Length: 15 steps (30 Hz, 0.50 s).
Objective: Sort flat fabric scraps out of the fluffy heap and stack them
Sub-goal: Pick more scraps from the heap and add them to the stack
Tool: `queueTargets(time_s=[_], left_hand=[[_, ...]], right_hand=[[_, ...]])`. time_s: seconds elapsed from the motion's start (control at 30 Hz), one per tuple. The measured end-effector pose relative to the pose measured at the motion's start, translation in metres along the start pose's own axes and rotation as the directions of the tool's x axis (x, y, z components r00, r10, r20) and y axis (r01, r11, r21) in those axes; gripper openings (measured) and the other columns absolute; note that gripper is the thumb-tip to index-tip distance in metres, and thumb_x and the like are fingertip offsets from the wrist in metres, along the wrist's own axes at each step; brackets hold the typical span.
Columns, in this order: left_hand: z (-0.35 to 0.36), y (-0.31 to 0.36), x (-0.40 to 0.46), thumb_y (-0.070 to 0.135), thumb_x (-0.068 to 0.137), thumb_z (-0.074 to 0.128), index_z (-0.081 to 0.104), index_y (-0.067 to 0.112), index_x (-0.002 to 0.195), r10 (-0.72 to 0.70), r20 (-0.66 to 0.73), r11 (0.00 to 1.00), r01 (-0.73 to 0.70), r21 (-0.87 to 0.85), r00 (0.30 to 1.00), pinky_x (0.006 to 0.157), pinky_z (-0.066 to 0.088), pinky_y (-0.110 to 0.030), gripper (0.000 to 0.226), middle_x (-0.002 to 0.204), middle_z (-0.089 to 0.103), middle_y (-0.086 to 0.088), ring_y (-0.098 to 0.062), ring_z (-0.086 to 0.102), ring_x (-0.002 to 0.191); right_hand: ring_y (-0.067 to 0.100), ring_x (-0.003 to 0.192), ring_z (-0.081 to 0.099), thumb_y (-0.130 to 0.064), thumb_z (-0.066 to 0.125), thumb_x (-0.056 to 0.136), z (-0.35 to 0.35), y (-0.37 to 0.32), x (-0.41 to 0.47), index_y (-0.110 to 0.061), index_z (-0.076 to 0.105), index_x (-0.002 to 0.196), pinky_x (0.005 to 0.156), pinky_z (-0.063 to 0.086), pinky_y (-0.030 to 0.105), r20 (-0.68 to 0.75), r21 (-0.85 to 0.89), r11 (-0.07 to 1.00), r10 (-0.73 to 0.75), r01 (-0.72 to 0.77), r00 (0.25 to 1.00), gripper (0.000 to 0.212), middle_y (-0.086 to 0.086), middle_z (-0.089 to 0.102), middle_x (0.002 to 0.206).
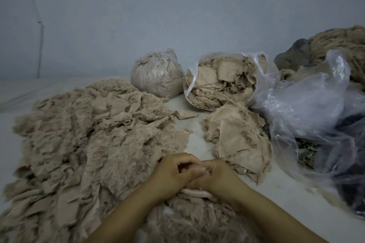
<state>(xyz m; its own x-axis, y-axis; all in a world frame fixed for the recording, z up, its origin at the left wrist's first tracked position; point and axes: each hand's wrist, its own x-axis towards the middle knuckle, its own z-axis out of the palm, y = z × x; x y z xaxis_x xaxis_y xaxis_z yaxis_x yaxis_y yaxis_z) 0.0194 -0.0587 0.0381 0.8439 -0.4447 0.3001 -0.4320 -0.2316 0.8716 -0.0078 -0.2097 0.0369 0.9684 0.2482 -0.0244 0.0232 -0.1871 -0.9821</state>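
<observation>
Both forearms are entering from the bottom edge, cut off below the elbows, and under them some fluffy fabric is spilling out of view. At about 6 o'clock the left hand (pixel 173 171) and the right hand (pixel 215 177) are meeting with fingers curled inward, pinching a pale flat scrap (pixel 197 193) between them; most of this scrap is hidden under the palms, so its shape is hard to tell. From 8 to 11 o'clock the fluffy heap (pixel 88 140) is spreading, its left part running out of frame. At 2 o'clock, just beside the right hand, the stack of flat scraps (pixel 239 140) is lying. At 12 o'clock two filled plastic bags (pixel 223 81) are standing, and at 3 o'clock crumpled clear plastic (pixel 316 116) is blurring what is inside.
</observation>
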Motion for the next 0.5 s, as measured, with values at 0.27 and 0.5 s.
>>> queueTargets(time_s=[0.27,0.5], left_hand=[[0.004,-0.005,0.002,0.025,0.094,0.048,0.058,0.004,0.076,-0.335,-0.242,0.842,0.173,-0.512,0.911,0.043,0.041,-0.019,0.030,0.062,0.053,-0.009,-0.011,0.049,0.048],[0.008,-0.008,-0.005,0.026,0.074,0.073,0.070,0.010,0.080,-0.300,-0.053,0.754,0.203,-0.625,0.952,0.059,0.054,-0.027,0.017,0.080,0.069,-0.015,-0.021,0.066,0.069]], right_hand=[[0.010,0.054,0.057,-0.021,0.059,0.092,-0.003,-0.004,0.002,-0.016,0.063,0.066,0.049,0.044,0.016,-0.243,0.160,0.970,-0.143,0.185,0.960,0.027,-0.001,0.063,0.060],[0.024,0.077,0.067,-0.016,0.069,0.077,-0.012,0.001,0.006,-0.003,0.061,0.095,0.061,0.055,0.029,-0.272,0.512,0.833,-0.075,0.210,0.959,0.024,0.014,0.069,0.086]])
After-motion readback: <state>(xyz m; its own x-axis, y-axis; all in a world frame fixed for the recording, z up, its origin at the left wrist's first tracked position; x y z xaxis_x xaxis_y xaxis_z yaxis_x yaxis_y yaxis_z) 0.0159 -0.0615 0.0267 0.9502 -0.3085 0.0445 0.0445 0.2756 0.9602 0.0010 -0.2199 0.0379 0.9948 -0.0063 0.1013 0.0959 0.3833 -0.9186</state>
